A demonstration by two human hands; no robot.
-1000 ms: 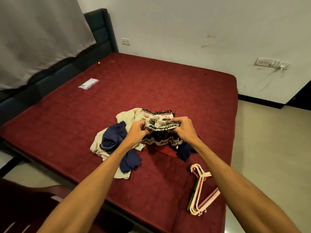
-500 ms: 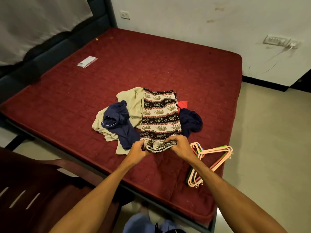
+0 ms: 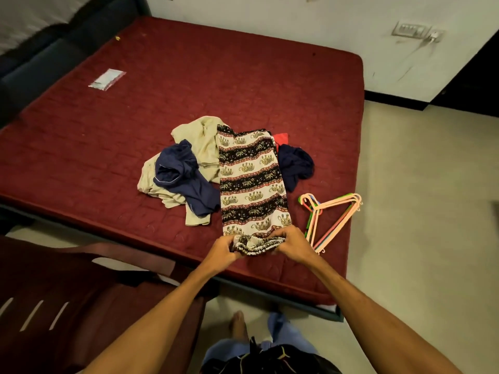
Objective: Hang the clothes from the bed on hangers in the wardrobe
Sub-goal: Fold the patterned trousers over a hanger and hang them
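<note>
Elephant-print trousers (image 3: 251, 182) laid flat on red mattress (image 3: 189, 90), gathered waistband gripped by left hand (image 3: 220, 252) and right hand (image 3: 293, 245). Beside them: beige garment (image 3: 199, 139), navy garment (image 3: 181, 174), pastel hangers (image 3: 330, 214). Dark red chair (image 3: 81, 292) at lower left.

No text, brand, number or sign can be read anywhere in this view. The small clear packet (image 3: 107, 79) lying on the bed (image 3: 243, 85) may carry some print, but it is too small and blurred to tell. The patterned trousers (image 3: 251, 182) bear rows of elephant figures, not letters. The switch plate (image 3: 410, 29) on the wall (image 3: 270, 20) shows no legible marking.
</note>
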